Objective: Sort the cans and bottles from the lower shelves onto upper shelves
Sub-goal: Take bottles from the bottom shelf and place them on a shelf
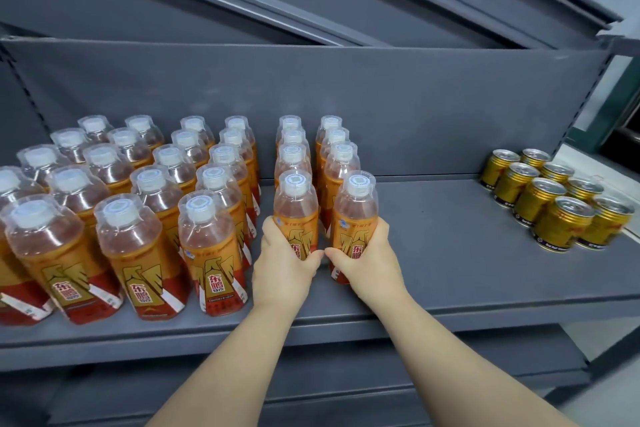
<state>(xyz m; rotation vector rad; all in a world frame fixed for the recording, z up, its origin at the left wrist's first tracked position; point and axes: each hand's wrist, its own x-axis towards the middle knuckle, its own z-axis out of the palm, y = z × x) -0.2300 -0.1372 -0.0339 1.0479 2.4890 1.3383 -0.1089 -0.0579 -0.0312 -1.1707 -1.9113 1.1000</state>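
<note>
Now our left grip point(284, 262) clamps the upright left bottle point(296, 211), our right grip point(369, 253) the right bottle point(356, 215), both heading rows near the shelf's point(450, 270) front edge.

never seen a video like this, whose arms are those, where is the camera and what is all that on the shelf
There is no machine here. The single picture comes from a camera worn on a person's head, looking forward and down, so the two bare arms are that person's own. The left hand grips one orange plastic bottle with a white cap, and the right hand grips a matching bottle beside it. Both are at the front of two rows of the same bottles on a grey metal shelf. To the left stands a larger block of orange bottles; at the far right, a cluster of gold metal cans. Whether the held bottles are lifted off the shelf cannot be told.
</note>
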